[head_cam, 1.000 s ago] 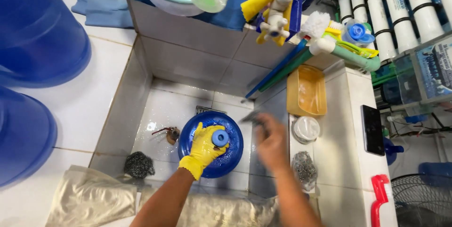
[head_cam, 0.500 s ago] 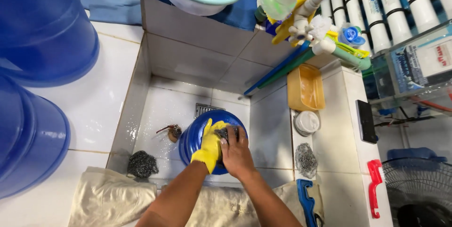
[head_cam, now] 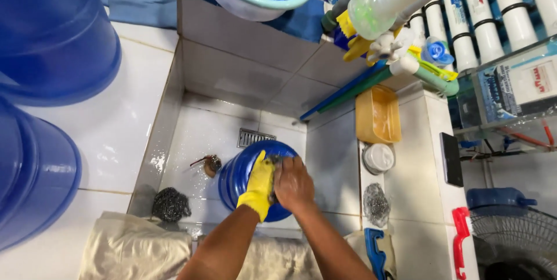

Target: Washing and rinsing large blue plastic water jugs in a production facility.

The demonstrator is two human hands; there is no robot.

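A blue water jug (head_cam: 243, 172) stands in a tiled sink, seen from above. Both hands meet on its top: the yellow-gloved left hand (head_cam: 259, 184) grips the neck, and the bare right hand (head_cam: 293, 184) closes its fingers over a scrubber directly beside it.

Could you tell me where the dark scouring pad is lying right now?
In the head view, the dark scouring pad lies in the tiled sink's near-left corner, left of the blue water jug under both hands, near the small brown drain plug.
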